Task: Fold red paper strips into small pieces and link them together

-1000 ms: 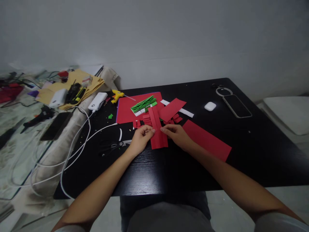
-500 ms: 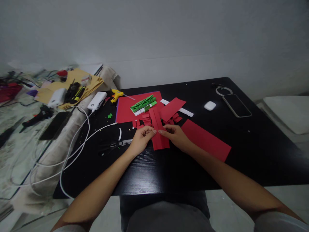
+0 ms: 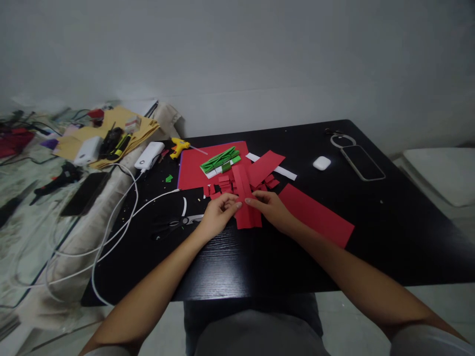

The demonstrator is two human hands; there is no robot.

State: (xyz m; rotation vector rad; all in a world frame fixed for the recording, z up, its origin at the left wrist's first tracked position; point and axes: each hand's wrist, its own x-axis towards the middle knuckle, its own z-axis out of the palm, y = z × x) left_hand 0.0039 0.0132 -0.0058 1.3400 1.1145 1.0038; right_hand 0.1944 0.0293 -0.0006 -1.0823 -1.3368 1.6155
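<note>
A creased strip of red paper (image 3: 248,217) is held between my two hands, above the middle of the table. My left hand (image 3: 219,212) pinches its left edge, thumb on top. From the other side my right hand (image 3: 270,207) grips the right edge in the same way, the thumbs close together. Long folds run along the strip. Small folded red paper pieces (image 3: 224,182) lie just beyond it, partly covered. A flat red paper piece (image 3: 266,167) and a pleated green paper piece (image 3: 220,160) are farther back.
Black-handled scissors (image 3: 178,223) lie left of my hands. A red sheet (image 3: 319,215) rests to the right. Farther off are a yellow glue gun (image 3: 180,147), a white power bank (image 3: 149,155) with a cable, a white earbud case (image 3: 321,163) and a phone (image 3: 362,162).
Both hands still grip the red strip in nearly the same place. Its folded middle part has turned slightly, and the thumbs have shifted a little.
</note>
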